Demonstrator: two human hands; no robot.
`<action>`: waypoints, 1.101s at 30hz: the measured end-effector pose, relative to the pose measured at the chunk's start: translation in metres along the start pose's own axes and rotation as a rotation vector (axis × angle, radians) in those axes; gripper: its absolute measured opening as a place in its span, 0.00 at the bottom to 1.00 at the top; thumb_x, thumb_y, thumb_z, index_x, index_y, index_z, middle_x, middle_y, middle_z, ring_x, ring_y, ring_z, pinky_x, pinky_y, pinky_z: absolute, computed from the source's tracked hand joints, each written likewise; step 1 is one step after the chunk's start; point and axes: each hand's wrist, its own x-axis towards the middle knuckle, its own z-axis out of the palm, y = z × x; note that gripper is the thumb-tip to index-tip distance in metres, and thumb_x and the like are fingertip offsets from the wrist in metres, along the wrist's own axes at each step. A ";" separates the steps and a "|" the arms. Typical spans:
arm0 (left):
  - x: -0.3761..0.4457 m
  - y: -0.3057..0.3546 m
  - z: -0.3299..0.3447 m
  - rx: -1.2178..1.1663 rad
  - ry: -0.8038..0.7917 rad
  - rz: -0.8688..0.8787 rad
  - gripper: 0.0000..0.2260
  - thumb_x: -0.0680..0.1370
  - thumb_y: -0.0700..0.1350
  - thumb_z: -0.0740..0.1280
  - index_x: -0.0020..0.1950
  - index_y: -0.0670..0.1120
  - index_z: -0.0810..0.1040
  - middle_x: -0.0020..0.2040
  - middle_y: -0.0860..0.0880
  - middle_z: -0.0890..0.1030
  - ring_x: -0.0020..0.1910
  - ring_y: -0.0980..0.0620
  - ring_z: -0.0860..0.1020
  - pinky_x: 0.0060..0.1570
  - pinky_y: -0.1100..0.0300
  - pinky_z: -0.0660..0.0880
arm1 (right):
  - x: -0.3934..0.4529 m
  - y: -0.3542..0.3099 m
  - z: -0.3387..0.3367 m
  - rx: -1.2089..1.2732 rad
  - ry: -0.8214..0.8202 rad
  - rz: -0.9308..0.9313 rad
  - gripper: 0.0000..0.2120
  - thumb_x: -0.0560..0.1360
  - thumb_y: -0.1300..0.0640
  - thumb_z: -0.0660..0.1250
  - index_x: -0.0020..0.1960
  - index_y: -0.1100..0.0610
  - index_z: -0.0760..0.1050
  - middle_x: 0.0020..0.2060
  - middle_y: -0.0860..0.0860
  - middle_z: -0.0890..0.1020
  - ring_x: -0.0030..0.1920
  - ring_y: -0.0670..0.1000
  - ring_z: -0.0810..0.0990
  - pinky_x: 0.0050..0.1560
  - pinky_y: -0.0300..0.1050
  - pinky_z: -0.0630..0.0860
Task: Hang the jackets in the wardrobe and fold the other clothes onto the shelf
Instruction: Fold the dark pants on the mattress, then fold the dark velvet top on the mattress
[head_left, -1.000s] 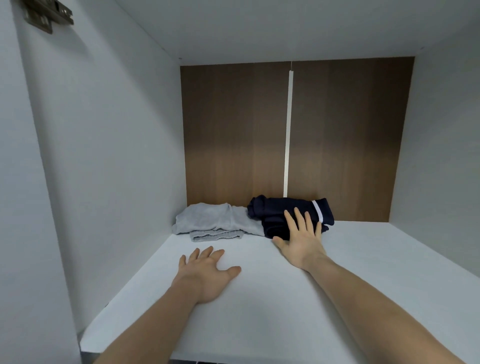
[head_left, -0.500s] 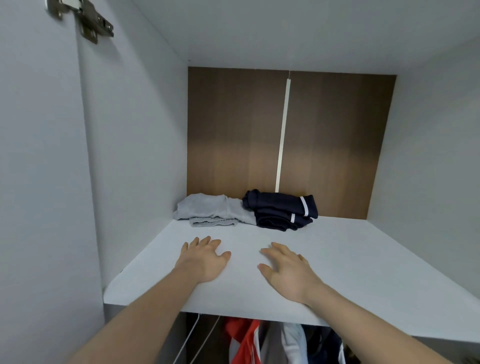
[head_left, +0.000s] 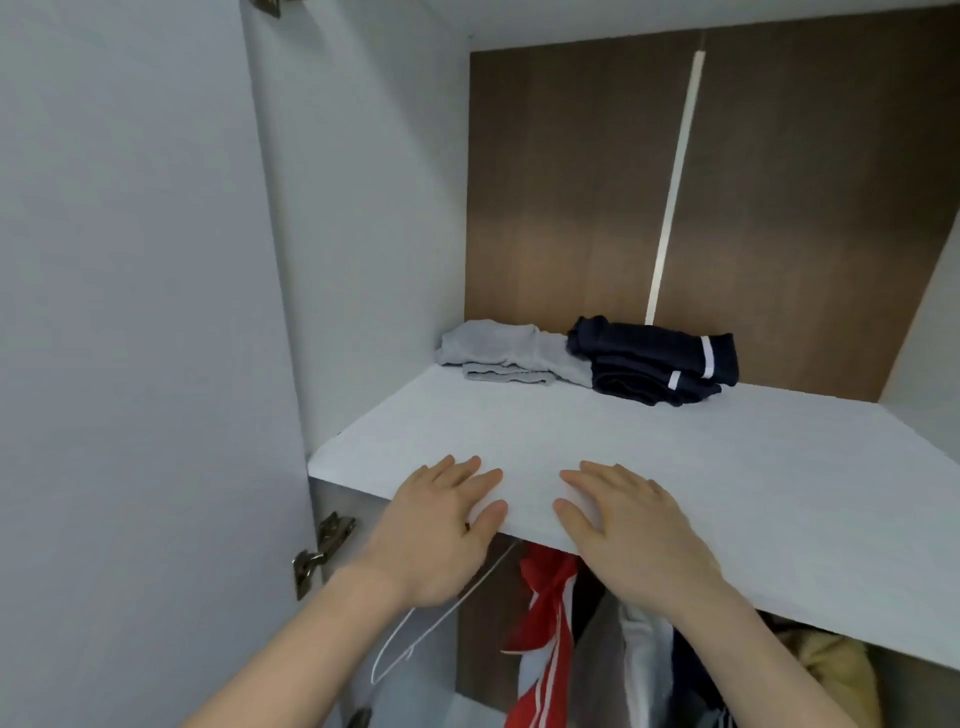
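A folded grey garment (head_left: 506, 354) and a folded navy garment with white stripes (head_left: 654, 358) lie side by side at the back of the white shelf (head_left: 727, 467). My left hand (head_left: 441, 525) and my right hand (head_left: 631, 530) hover flat over the shelf's front edge, fingers straight, holding nothing. Below the shelf hang a red and white jacket (head_left: 545, 629), a grey and white garment (head_left: 639, 670) and a dark one beside it.
A white wire hanger (head_left: 441, 623) hangs empty below the shelf at left. The open wardrobe door (head_left: 130, 364) with its metal hinge (head_left: 322, 551) stands on the left. Brown back panels (head_left: 571, 208) close the compartment. Something yellow (head_left: 831, 665) shows at lower right.
My right hand let go of the navy garment and both hands drew back from deep on the shelf to its front edge. The view pulled back, revealing the hanging clothes below.
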 end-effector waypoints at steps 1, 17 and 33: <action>-0.009 0.004 0.003 0.002 0.049 -0.010 0.25 0.85 0.62 0.51 0.82 0.60 0.61 0.83 0.56 0.58 0.83 0.54 0.51 0.81 0.55 0.45 | 0.001 0.002 0.000 0.002 -0.004 -0.020 0.28 0.82 0.32 0.47 0.80 0.38 0.59 0.82 0.39 0.58 0.82 0.47 0.53 0.82 0.52 0.47; -0.256 0.034 -0.002 -0.081 0.380 -0.537 0.21 0.81 0.53 0.67 0.73 0.63 0.71 0.78 0.66 0.62 0.76 0.61 0.63 0.74 0.58 0.63 | -0.064 -0.076 0.002 0.692 -0.163 -0.679 0.19 0.76 0.48 0.70 0.66 0.40 0.77 0.64 0.32 0.77 0.67 0.33 0.73 0.65 0.32 0.68; -0.717 0.218 -0.021 0.243 0.745 -1.523 0.20 0.80 0.54 0.68 0.72 0.63 0.73 0.76 0.68 0.63 0.74 0.67 0.61 0.71 0.67 0.59 | -0.408 -0.340 0.094 0.785 -0.974 -1.492 0.17 0.79 0.46 0.70 0.66 0.34 0.74 0.68 0.29 0.72 0.68 0.36 0.73 0.67 0.39 0.71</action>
